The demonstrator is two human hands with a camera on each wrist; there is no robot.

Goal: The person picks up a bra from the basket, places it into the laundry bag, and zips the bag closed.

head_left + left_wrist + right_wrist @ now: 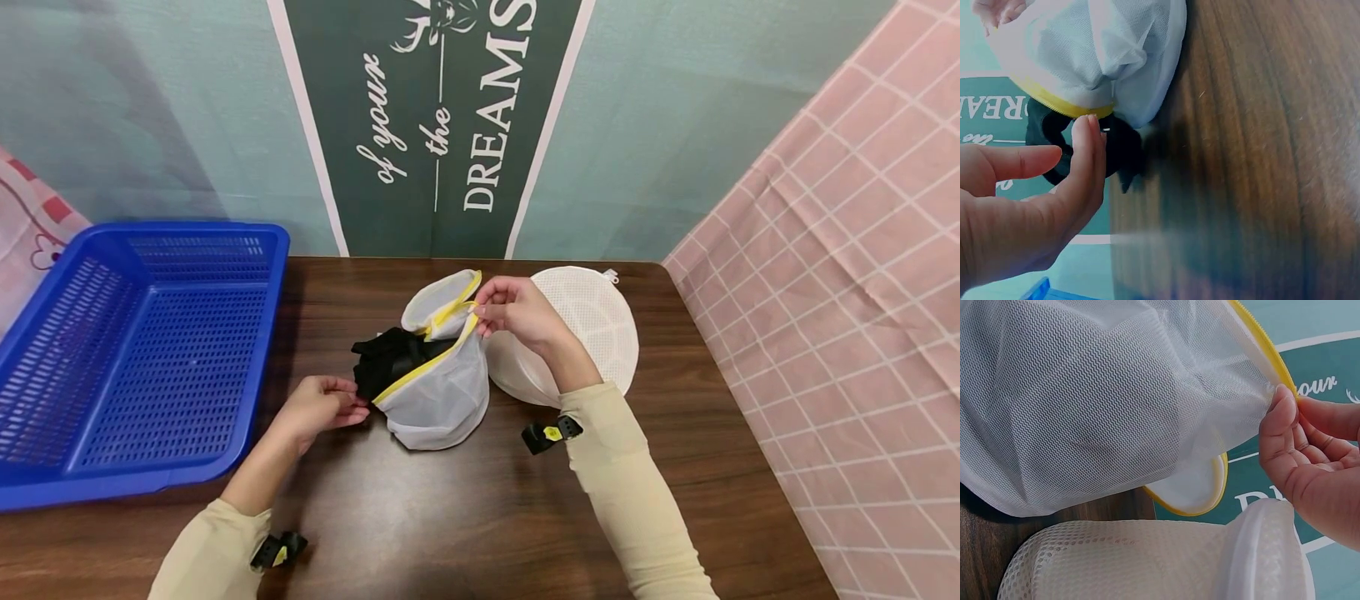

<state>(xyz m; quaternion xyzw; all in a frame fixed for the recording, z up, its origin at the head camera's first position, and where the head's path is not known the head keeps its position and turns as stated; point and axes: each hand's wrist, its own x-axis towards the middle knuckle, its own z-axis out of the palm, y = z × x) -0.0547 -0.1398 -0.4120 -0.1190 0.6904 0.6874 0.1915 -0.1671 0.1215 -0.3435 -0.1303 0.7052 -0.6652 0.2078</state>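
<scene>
A white mesh laundry bag [441, 400] with a yellow zipper edge stands unzipped on the table, its flap [442, 302] folded back. Black fabric [390, 354], possibly a garment, bulges out of its mouth on the left. My right hand [517, 310] pinches the yellow-edged rim at the bag's upper right; the right wrist view shows the mesh [1104, 394] drawn toward the thumb and fingers. Beside the black fabric is my left hand [324, 408], fingertips right at its edge. In the left wrist view the thumb and the straight fingers [1088, 156] stand apart in front of the fabric [1124, 147].
A large blue plastic basket [258, 350] occupies the left side. Behind my right wrist lies a round white mesh laundry bag [600, 321] with a zipper pull. The brown wooden table [420, 525] meets a teal printed backdrop behind and a pink tiled sheet [847, 333] on the right.
</scene>
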